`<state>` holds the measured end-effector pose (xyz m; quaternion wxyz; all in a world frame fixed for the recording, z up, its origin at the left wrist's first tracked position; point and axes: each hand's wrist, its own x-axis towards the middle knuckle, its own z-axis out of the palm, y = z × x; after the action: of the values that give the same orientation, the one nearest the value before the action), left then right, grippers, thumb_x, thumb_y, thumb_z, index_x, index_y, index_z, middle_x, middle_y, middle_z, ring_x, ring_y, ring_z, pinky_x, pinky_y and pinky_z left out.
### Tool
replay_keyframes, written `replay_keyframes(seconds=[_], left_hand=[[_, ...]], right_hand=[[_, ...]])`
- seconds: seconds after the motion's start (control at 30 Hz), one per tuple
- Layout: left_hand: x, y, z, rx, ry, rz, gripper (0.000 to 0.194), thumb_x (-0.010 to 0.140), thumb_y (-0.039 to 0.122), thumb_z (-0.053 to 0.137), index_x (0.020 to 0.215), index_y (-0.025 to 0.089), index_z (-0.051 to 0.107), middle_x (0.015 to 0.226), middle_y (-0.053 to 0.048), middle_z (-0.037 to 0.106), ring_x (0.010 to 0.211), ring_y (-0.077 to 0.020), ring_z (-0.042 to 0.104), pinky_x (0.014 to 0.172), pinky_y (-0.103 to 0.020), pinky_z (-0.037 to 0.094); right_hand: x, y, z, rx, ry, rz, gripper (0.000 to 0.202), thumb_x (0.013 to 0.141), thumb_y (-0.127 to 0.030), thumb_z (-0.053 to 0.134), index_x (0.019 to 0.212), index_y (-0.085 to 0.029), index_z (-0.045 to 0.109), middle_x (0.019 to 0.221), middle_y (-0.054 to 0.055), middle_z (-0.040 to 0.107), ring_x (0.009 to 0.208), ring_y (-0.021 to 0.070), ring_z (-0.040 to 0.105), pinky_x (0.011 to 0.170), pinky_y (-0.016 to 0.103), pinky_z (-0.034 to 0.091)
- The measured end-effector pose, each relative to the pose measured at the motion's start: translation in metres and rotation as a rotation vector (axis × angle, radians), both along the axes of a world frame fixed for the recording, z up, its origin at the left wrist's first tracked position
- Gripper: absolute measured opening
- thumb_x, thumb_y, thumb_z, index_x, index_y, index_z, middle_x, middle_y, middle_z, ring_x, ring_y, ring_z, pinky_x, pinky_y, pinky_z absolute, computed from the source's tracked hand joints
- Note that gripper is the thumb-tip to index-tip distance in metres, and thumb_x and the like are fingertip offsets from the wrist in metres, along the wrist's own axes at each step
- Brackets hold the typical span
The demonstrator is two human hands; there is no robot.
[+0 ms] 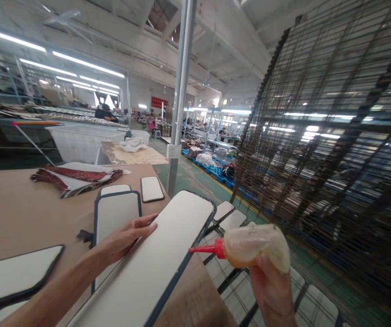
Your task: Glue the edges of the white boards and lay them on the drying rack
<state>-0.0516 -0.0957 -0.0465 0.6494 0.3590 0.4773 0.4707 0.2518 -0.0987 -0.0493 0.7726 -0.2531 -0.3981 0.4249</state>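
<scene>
bottle [255, 245] right of panel [168, 240], rack [321, 122] farther right

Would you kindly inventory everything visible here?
held panel: one, white, left hand
squeeze bottle: one, translucent, red-tipped, right hand
table panels: several, white, tabletop
fabric: one bundle, red-white, table's far side
table: one, brown, foreground
lower panels: several, white, right of table
large bin: one, whitish, beyond table
near post: one, grey, centre
wire rack: one, dark, right
lights: several, white, overhead
people: several, mixed clothing, background
left hand: one, bare, on panel
right hand: one, bare, holding bottle
</scene>
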Motion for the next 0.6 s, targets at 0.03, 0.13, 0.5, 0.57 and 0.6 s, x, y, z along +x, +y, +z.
replay_keyframes(seconds=[0.03,0.13,0.5,0.57,0.6], left_hand=[[0.0,0.001,0.001,-0.001,0.0,0.004,0.084,0.071,0.029,0.078,0.143,0.015,0.039,0.101,-0.011,0.076,0.075,-0.0201,0.072,0.061,-0.024,0.058],[0.0,0.002,0.001,0.008,-0.007,-0.004,0.083,0.069,0.03,0.079,0.141,0.014,0.041,0.098,-0.011,0.076,0.073,-0.02,0.072,0.06,-0.025,0.058],[-0.002,0.011,0.001,0.041,-0.004,-0.027,0.076,0.072,0.032,0.077,0.139,0.016,0.045,0.096,-0.009,0.077,0.073,-0.019,0.072,0.062,-0.025,0.058],[-0.002,0.013,0.002,0.051,-0.009,-0.037,0.072,0.071,0.033,0.077,0.136,0.017,0.049,0.095,-0.008,0.077,0.072,-0.0189,0.072,0.061,-0.025,0.058],[-0.001,0.014,0.003,0.053,-0.01,-0.035,0.072,0.07,0.033,0.078,0.135,0.017,0.051,0.094,-0.008,0.077,0.071,-0.0189,0.072,0.061,-0.025,0.058]], right_hand=[[0.0,-0.001,0.0,0.0,-0.003,0.009,0.042,0.065,-0.03,0.082,0.104,-0.024,0.069,0.09,0.004,0.074,0.081,0.0249,0.069,0.079,0.038,0.055],[-0.002,-0.002,-0.001,0.001,-0.019,0.034,0.042,0.066,-0.031,0.081,0.106,-0.024,0.069,0.092,0.006,0.073,0.082,0.0268,0.069,0.08,0.041,0.055],[-0.007,-0.008,-0.002,-0.018,-0.001,0.089,0.041,0.064,-0.03,0.084,0.102,-0.024,0.07,0.087,0.006,0.074,0.079,0.023,0.071,0.072,0.031,0.059],[-0.008,-0.01,-0.002,-0.021,-0.006,0.089,0.045,0.064,-0.03,0.084,0.106,-0.024,0.069,0.086,0.005,0.074,0.076,0.0223,0.071,0.071,0.03,0.059],[-0.008,-0.011,-0.002,-0.022,-0.012,0.084,0.047,0.064,-0.031,0.084,0.108,-0.024,0.068,0.086,0.005,0.074,0.076,0.0226,0.071,0.071,0.031,0.059]])
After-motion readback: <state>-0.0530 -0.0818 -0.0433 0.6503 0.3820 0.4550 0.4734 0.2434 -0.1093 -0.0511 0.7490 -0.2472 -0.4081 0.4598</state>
